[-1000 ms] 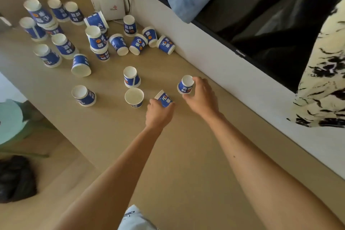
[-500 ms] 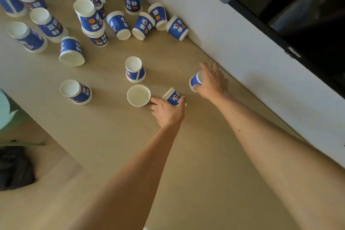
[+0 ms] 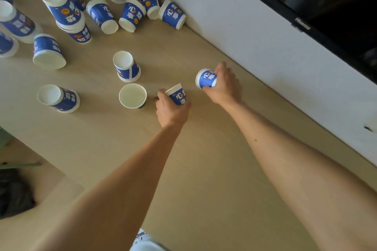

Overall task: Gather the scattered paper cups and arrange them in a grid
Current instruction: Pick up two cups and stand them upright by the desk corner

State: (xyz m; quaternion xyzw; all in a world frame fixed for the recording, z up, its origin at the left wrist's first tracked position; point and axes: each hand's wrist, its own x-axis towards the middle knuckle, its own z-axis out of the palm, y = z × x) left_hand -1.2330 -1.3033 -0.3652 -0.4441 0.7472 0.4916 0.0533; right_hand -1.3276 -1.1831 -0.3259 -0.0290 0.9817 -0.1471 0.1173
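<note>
Both hands, left (image 3: 172,108) and right (image 3: 223,84), each grip a cup on the tan tabletop (image 3: 204,169) beside a white wall (image 3: 255,32).

Soft dim daylight, blurred and warped edges.

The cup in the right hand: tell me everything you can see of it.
The paper cup is white with a blue printed band carrying white characters and a small orange mark. It looks like thin coated paper, undented. It is tipped on its side, one white-rimmed end facing left toward the other cups; whether that end is mouth or base is unclear. The right hand grips it from the right, fingers over the top and thumb beneath. It sits near the white wall, above the tan tabletop; contact with the surface is unclear.
</note>
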